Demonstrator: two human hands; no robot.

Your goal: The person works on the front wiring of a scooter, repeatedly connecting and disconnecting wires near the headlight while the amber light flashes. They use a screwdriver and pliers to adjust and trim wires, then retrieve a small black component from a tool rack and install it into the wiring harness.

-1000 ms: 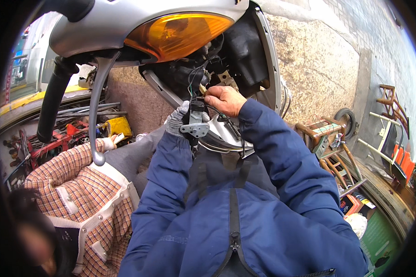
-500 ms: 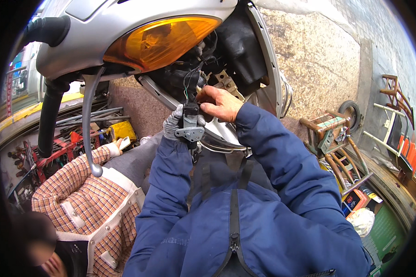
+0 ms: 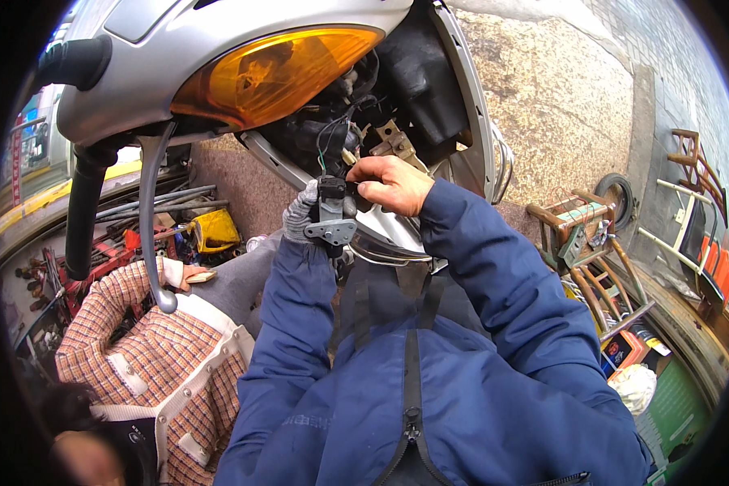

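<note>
My left hand, in a grey work glove, is closed around a black block-shaped part with a riveted grey metal bracket. Thin wires run down to its black top from the opened front of a silver scooter. My bare right hand is close beside the part's upper end, thumb and forefinger pinched together. Whatever sits between those fingertips is hidden or too small to name. Just above them, a small pale connector hangs among the wiring.
An amber lamp lens and a brake lever jut out at upper left. A person in a checked jacket sits at my left, near red tools and a yellow container. Wooden stools and a tyre stand right.
My right hand has shifted slightly right and down, and the left hand slightly left with the part. At left, the seated person's hand and head have moved.
</note>
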